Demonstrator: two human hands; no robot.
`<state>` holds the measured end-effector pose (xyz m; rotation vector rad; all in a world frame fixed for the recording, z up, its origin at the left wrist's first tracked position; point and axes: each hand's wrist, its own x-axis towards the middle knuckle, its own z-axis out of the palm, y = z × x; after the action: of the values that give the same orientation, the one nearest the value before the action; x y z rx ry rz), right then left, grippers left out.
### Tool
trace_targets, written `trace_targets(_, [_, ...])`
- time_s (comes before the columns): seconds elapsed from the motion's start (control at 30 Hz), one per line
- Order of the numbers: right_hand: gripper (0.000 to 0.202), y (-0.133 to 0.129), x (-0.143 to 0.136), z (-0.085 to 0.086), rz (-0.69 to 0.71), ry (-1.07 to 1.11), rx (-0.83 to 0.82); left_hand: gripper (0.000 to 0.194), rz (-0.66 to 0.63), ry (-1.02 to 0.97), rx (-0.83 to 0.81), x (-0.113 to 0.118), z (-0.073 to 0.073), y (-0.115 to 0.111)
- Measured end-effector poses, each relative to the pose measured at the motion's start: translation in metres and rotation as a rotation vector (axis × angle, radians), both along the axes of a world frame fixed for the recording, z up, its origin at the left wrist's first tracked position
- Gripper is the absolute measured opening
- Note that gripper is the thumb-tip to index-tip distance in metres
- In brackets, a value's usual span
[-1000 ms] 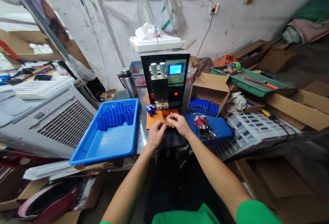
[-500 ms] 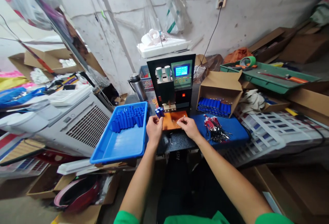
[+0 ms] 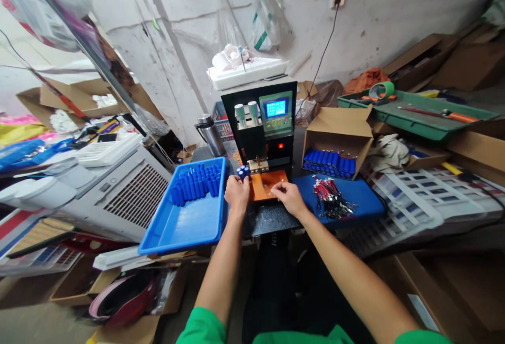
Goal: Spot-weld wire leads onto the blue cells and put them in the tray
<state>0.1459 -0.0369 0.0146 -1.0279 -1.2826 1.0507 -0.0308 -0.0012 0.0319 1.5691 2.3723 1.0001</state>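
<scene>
My left hand [image 3: 237, 195] is closed, its fingers curled right by several blue cylindrical battery cells [image 3: 243, 171] that stand beside the orange board. Whether the fingers grip these cells or something smaller is hidden. Over the right edge of the orange board [image 3: 262, 186], my right hand [image 3: 290, 198] pinches thumb and fingertips together; whatever is between them is too small to name. Just behind the board stands a black spot-welding machine [image 3: 280, 161] with a lit blue screen [image 3: 275, 108] and two copper-coloured electrode tips above the board.
A blue tray [image 3: 185, 228] with many blue cells lies at left. At right are an open cardboard box [image 3: 339, 123] of cells and a bundle of red and black wires [image 3: 329, 196] on a blue surface [image 3: 361, 191]. A steel flask [image 3: 211, 136] stands behind the tray.
Both hands stay near the board; the left has shifted slightly towards the cells and the right fingertips slightly inward. The machine's screen shows a different display. The view has shifted a little.
</scene>
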Motion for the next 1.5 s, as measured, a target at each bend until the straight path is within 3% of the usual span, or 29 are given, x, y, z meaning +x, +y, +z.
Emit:
trace_targets(0.27, [0.023,0.002,0.0,-0.001,0.008,0.026,-0.01,0.017,0.003,0.001,0.044,0.003,-0.001,0.0])
trace_targets(0.4, [0.023,0.004,0.001,-0.001,0.005,0.064,-0.045,0.012,-0.212,-0.005,0.186,0.004,-0.007,-0.011])
trace_targets(0.5, [0.024,0.007,0.0,0.001,-0.023,0.115,-0.066,0.008,-0.392,-0.131,0.267,0.011,-0.011,-0.016])
trace_targets(0.77, [0.027,0.026,-0.005,0.002,-0.104,0.214,-0.101,0.017,-0.624,-0.41,0.243,0.029,-0.019,-0.004])
trace_targets(1.27, [0.021,0.059,-0.026,-0.001,-0.088,0.323,-0.092,0.024,-0.642,-0.45,0.24,0.029,-0.024,0.0])
trace_targets(1.5, [0.022,0.062,-0.029,-0.005,-0.135,0.07,-0.046,0.026,-0.609,-0.401,0.221,0.029,-0.023,-0.001])
